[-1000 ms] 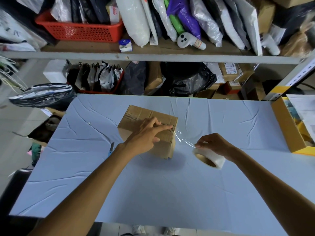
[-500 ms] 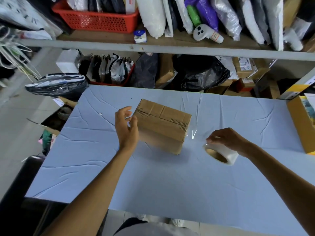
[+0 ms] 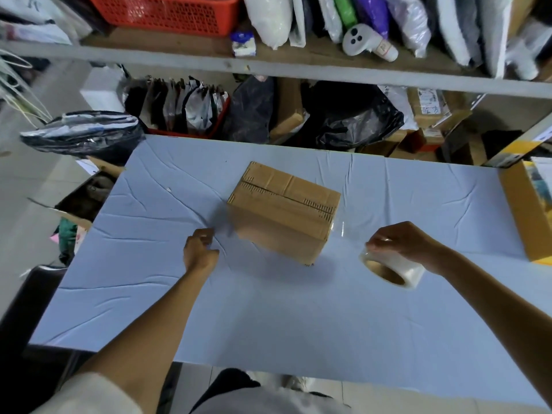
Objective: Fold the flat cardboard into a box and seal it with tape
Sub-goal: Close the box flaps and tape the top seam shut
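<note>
A: Box?
B: Folded cardboard box sits mid-table on the wrinkled blue tabletop, top seam facing up.
A: Hands?
B: Right hand grips the clear tape roll; a tape strip runs to the box's right end. Left hand loosely curled, empty, just left of the box, not touching it.

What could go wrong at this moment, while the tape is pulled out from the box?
1. The left hand is off the cardboard box, so a pull by the right hand on the tape roll may drag or tip the box.
2. The clear tape strip hangs free between box and roll; it may twist, wrinkle or stick to the blue table cover.
</note>
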Action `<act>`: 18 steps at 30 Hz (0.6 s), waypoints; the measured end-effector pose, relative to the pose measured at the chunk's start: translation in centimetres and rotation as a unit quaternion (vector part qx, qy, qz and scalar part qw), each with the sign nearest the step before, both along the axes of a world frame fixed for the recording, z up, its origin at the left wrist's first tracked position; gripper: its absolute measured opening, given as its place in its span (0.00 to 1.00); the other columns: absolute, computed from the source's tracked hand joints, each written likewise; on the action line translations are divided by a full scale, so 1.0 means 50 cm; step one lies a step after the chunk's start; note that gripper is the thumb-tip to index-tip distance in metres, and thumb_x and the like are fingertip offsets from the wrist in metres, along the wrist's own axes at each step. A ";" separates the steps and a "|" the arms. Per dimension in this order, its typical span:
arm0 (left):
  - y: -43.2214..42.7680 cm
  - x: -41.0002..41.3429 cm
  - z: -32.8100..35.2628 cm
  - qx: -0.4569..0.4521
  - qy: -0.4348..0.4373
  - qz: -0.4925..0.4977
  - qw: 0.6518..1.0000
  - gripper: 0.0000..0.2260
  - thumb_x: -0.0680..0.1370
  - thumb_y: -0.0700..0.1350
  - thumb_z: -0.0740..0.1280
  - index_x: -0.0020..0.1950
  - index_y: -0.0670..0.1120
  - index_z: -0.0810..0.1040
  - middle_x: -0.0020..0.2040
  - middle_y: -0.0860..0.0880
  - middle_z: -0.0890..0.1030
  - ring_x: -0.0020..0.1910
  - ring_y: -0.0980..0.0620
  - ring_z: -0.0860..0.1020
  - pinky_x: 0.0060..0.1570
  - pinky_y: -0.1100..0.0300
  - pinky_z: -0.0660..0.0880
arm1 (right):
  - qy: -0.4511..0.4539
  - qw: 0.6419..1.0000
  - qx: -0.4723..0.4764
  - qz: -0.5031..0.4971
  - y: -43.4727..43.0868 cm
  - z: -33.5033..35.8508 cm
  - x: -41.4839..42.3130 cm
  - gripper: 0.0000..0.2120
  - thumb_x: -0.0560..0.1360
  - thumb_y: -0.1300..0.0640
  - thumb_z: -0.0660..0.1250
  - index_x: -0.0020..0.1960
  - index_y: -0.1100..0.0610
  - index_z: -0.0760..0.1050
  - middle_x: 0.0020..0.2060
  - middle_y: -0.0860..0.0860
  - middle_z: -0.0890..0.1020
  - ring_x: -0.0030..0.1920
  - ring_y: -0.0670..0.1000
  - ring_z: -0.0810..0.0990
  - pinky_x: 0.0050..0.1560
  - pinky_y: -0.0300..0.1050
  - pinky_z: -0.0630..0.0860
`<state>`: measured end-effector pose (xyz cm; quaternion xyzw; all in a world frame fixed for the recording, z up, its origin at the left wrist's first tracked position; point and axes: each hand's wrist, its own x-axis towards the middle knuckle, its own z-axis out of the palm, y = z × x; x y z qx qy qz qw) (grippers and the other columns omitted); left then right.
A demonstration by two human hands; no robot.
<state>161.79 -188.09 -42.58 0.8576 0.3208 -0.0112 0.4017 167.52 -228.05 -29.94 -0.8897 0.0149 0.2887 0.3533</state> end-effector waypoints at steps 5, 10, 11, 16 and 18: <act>0.005 -0.003 -0.035 0.009 -0.028 0.100 0.995 0.20 0.67 0.32 0.74 0.58 0.39 0.76 0.53 0.35 0.78 0.51 0.37 0.77 0.52 0.49 0.74 | -0.010 1.000 0.007 0.001 -0.001 0.009 0.002 0.04 0.68 0.50 0.75 0.35 0.48 0.83 0.35 0.50 0.84 0.39 0.49 0.78 0.40 0.42 0.69; 0.015 -0.012 -0.053 0.023 -0.007 0.097 0.995 0.19 0.68 0.41 0.76 0.56 0.41 0.75 0.49 0.38 0.83 0.52 0.37 0.79 0.51 0.49 0.75 | -0.009 1.000 0.003 0.009 0.001 0.005 0.004 0.04 0.67 0.50 0.75 0.36 0.49 0.84 0.38 0.52 0.84 0.40 0.49 0.79 0.41 0.42 0.69; 0.019 -0.015 -0.054 0.025 -0.006 0.093 0.995 0.19 0.68 0.42 0.77 0.56 0.42 0.75 0.48 0.39 0.83 0.51 0.38 0.80 0.51 0.49 0.75 | -0.007 1.000 0.002 0.013 0.002 0.004 0.005 0.04 0.67 0.50 0.76 0.37 0.50 0.84 0.38 0.51 0.84 0.41 0.49 0.79 0.41 0.42 0.69; 0.031 -0.031 -0.043 -0.012 0.016 -0.099 0.995 0.15 0.69 0.31 0.71 0.54 0.39 0.77 0.46 0.39 0.82 0.47 0.39 0.81 0.51 0.48 0.78 | -0.004 1.000 0.012 0.022 0.007 0.008 0.006 0.05 0.68 0.50 0.76 0.38 0.51 0.84 0.40 0.55 0.84 0.41 0.50 0.78 0.42 0.42 0.67; 0.024 -0.042 -0.015 0.053 0.058 -0.215 0.974 0.12 0.71 0.31 0.68 0.52 0.41 0.80 0.49 0.40 0.81 0.50 0.41 0.80 0.51 0.56 0.76 | -0.002 1.000 0.015 0.019 0.007 0.011 0.007 0.05 0.68 0.51 0.76 0.38 0.52 0.84 0.38 0.53 0.84 0.41 0.48 0.77 0.42 0.42 0.67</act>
